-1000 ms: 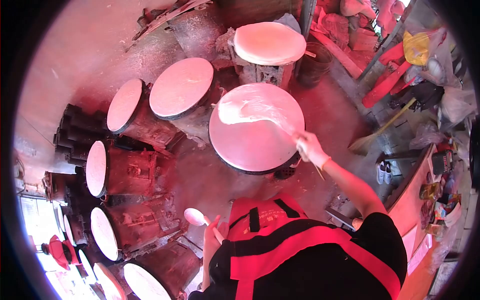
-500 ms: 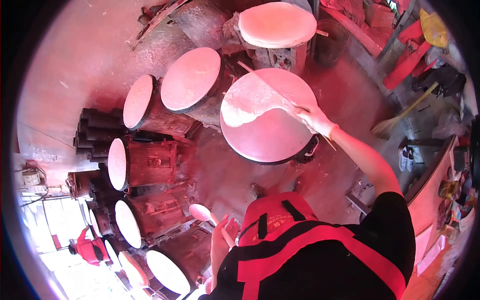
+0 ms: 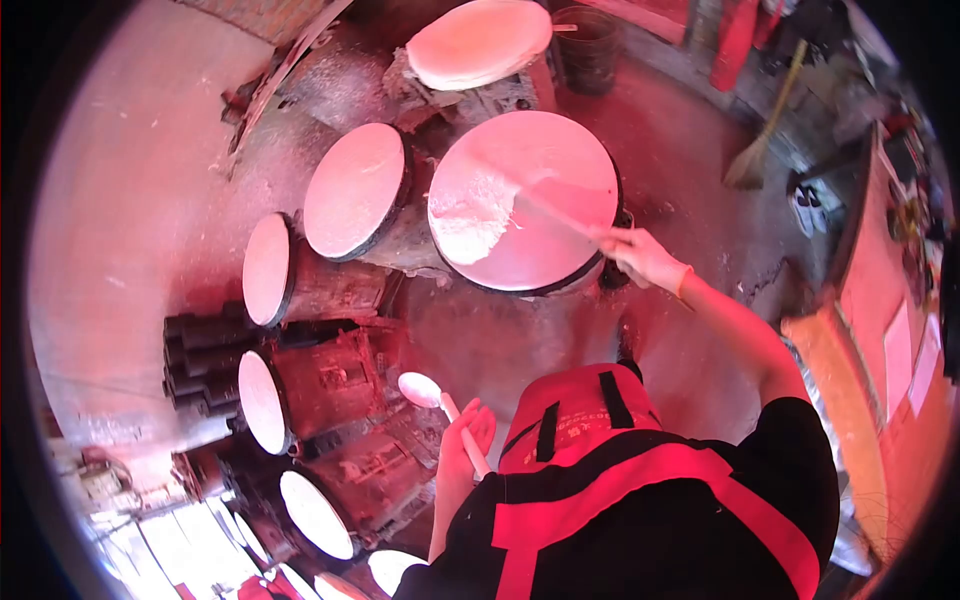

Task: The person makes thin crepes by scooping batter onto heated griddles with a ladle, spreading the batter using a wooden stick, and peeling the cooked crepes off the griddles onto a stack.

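Note:
Near the centre stands a large round griddle [image 3: 560,235] with a smear of white batter [image 3: 475,215] on its left part. At the griddle's right edge my right hand [image 3: 640,255] is closed round a thin spreader [image 3: 555,212], which reaches across the surface and is blurred toward its far end. My left hand [image 3: 470,435] is below the griddle, closed round the handle of a ladle [image 3: 420,389]. The ladle's white bowl points up and left, apart from the griddle.
Other round griddles [image 3: 355,190] on drum stands curve down the left side. A pale-topped one [image 3: 478,45] stands behind, beside a dark bucket [image 3: 588,50]. At right are a broom [image 3: 765,140], white shoes [image 3: 808,210] and an orange-edged counter [image 3: 845,400].
The view has shifted and turned. My right hand has swung the spreader over the griddle, and the batter smear now lies lower on the left. My left hand still holds the ladle.

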The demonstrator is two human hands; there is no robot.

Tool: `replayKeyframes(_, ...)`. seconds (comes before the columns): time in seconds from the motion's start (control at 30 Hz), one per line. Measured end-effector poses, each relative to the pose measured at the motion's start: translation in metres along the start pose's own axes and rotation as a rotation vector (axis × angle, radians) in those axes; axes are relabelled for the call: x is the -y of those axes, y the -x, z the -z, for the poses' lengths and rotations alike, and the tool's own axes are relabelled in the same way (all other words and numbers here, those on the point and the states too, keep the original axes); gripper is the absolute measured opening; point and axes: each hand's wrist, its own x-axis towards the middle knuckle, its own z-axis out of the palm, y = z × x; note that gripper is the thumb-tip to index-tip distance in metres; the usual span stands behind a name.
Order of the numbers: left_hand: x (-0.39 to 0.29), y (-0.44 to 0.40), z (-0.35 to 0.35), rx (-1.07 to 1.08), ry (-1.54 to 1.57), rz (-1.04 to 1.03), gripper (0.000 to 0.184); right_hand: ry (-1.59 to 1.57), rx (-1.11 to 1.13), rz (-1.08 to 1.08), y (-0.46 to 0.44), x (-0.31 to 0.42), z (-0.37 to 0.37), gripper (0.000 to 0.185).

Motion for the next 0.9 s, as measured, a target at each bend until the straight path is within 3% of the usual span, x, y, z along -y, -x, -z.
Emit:
replayKeyframes(0.1,-0.023,-0.018,0.032,0.062,0.024,0.104,0.034,0.031,0.124,-0.043,0.055,-0.04,-0.021,0.043)
replayKeyframes(0.2,-0.02,-0.072,0.104,0.049,-0.009,0.267,0.034,-0.093,-0.118,0.01,0.101,-0.101,-0.048,0.043)
replayKeyframes(0.27,-0.012,-0.085,0.143,0.071,0.017,0.269,0.036,-0.284,-0.245,0.045,0.103,-0.117,-0.087,0.04)
replayKeyframes(0.33,-0.008,-0.079,0.17,0.049,0.026,0.26,0.038,-0.574,-0.304,0.032,0.075,-0.095,-0.167,0.035)
replayKeyframes(0.4,-0.011,-0.051,0.181,-0.011,0.018,0.24,0.041,-0.693,-0.131,0.327,0.009,-0.087,-0.237,0.028)
replayKeyframes(0.5,0.001,-0.023,0.215,-0.028,0.125,0.139,0.044,-0.694,-0.223,0.359,-0.12,-0.064,-0.321,0.016)
replayKeyframes(0.53,0.001,-0.014,0.22,-0.075,0.134,0.148,0.044,-0.723,-0.209,0.468,-0.165,-0.061,-0.34,0.019)
replayKeyframes(0.6,0.006,-0.002,0.238,-0.144,0.149,0.172,0.044,-0.639,-0.441,0.393,-0.217,-0.035,-0.371,0.024)
replayKeyframes(0.67,0.015,0.007,0.258,-0.153,0.161,0.16,0.043,-0.208,-0.995,0.553,-0.299,-0.056,-0.382,0.026)
replayKeyframes(0.73,0.021,0.009,0.272,-0.174,0.17,0.171,0.042,-0.127,-1.189,0.52,-0.307,-0.078,-0.386,0.027)
replayKeyframes(0.77,0.022,0.013,0.276,-0.179,0.173,0.176,0.041,-0.229,-1.115,0.502,-0.306,-0.099,-0.382,0.027)
replayKeyframes(0.83,0.019,0.012,0.27,-0.167,0.181,0.172,0.04,-0.967,-0.439,0.369,-0.297,-0.152,-0.35,0.028)
replayKeyframes(0.87,0.017,0.01,0.264,-0.14,0.185,0.162,0.04,-1.176,-0.189,0.258,-0.292,-0.183,-0.33,0.028)
replayKeyframes(0.9,0.015,0.008,0.256,-0.114,0.192,0.152,0.04,-1.103,-0.267,0.205,-0.236,-0.166,-0.333,0.032)
